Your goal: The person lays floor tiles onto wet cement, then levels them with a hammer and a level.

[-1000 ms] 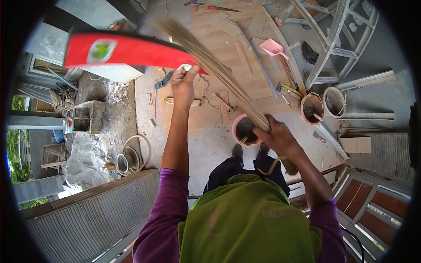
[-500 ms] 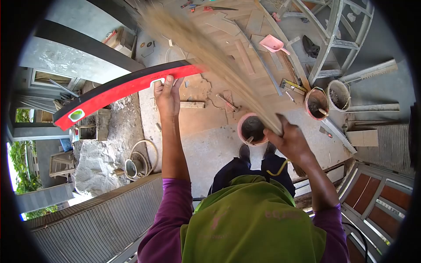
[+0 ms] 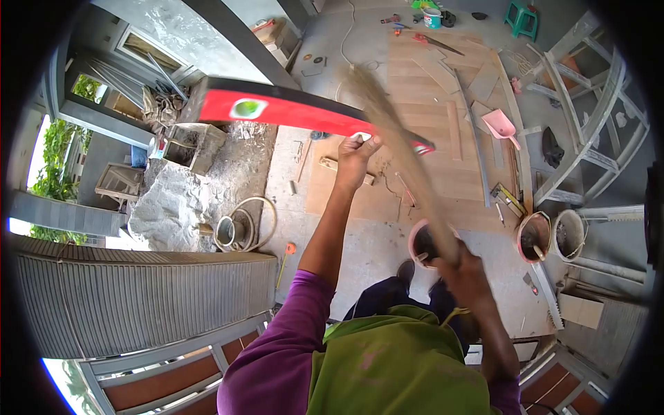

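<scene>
My left hand (image 3: 355, 160) is raised and closed around a grip hole of a long red spirit level (image 3: 304, 116) with a black edge. The level runs from upper left to the right, a bubble vial showing near its left end. My right hand (image 3: 465, 277), lower and nearer my body, is wrapped round the bottom part of a long tan wooden strip (image 3: 408, 162), blurred by motion. That strip slants up and left, overlapping the right part of the level in this view. Below the strip, a bucket of dark mortar (image 3: 420, 242) stands in front of my feet.
To the right are two more buckets, one pink (image 3: 534, 235) and one pale (image 3: 568, 234), a pink dustpan (image 3: 499, 126) and a metal ladder (image 3: 584, 104). Wooden tiles (image 3: 449, 131) cover part of the floor. At left lie a grey rubble heap (image 3: 169, 200) and a coiled hose (image 3: 266, 225).
My view has turned left. The level has swung from sloping up rightward to sloping down rightward. The wooden strip stands steeper, with both hands still gripping their things.
</scene>
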